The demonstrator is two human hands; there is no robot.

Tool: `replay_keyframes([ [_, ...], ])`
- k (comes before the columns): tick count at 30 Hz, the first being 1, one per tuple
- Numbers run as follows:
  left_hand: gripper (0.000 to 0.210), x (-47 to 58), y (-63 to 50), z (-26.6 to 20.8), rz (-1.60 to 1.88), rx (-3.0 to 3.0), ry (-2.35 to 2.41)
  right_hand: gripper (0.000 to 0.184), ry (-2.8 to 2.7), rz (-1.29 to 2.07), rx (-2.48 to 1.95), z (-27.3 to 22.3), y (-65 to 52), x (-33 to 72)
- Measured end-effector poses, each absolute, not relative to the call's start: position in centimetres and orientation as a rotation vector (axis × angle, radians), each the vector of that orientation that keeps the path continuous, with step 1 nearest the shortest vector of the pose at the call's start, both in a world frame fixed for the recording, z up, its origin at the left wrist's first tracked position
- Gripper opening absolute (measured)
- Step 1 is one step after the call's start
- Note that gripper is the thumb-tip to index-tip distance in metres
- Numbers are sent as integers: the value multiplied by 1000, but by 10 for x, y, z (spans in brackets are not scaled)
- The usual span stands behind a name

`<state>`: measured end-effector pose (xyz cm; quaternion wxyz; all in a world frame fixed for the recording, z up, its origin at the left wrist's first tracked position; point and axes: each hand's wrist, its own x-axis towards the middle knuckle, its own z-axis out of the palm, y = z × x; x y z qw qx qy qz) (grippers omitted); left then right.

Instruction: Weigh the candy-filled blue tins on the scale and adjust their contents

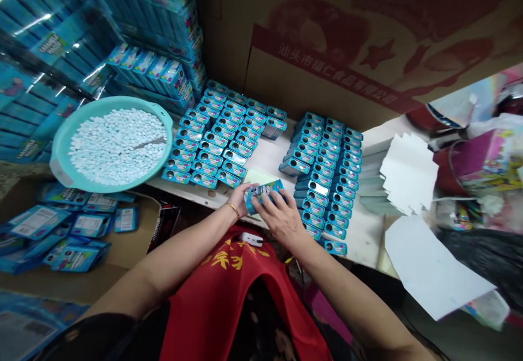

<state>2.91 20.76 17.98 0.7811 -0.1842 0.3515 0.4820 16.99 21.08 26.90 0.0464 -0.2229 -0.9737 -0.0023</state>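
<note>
A small blue printed candy box (265,189) is held between both hands at the table's front edge. My left hand (241,196) grips its left end, while my right hand (281,214) lies over its right side with bent fingers on the front. Just beyond the hands, a block of similar blue boxes (210,148) stands upright in rows on the left, each showing a dark round spot on top. Another block of boxes (322,170) stands in rows on the right, close to my right hand. A pale, flat piece (258,177) lies right behind the held box.
A turquoise basin (57,148) of small white candies with a scoop-like tool stands at the left. Below it, a cardboard carton (139,230) contains loose blue boxes. Wrapped packs (151,23) are stacked behind. A large brown carton (286,78) walls the back; white card sheets (408,173) stand right.
</note>
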Motion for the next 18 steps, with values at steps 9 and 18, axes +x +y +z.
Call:
replay_keyframes([
  [9,22,35,212,174,1021,-400,731,41,-2939,75,-772,267,211,172],
  [18,21,39,218,181,1007,-383,716,42,-2874,11,-879,272,212,179],
])
